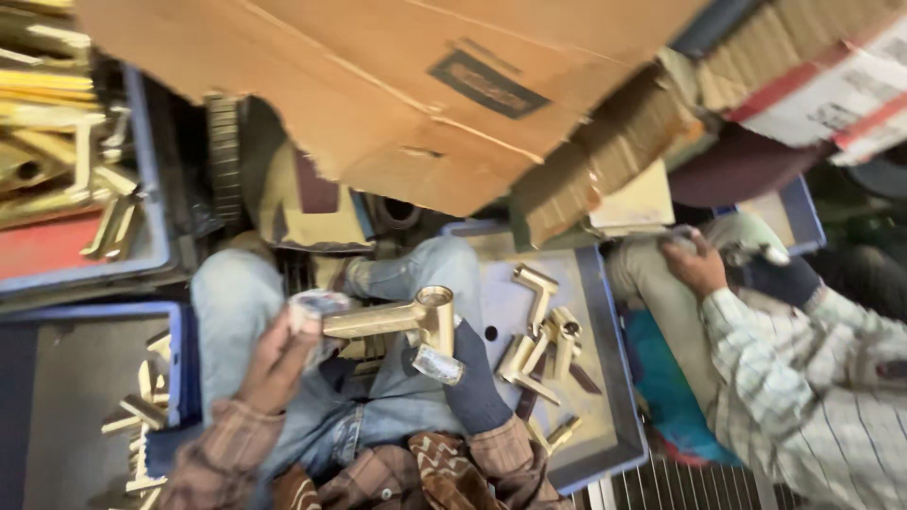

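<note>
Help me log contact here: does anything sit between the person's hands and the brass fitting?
Partly. The left hand grips the brass fitting bare; the right hand wears a dark glove, so fabric lies between it and the metal.

A torn brown cardboard box [378, 85] with a dark rectangular label [487, 83] fills the top, a red-and-white carton [831, 94] at right

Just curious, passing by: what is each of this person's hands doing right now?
Left hand: closed around one end of the brass fitting.
Right hand, in a dark glove: gripping the fitting's other end.
</note>
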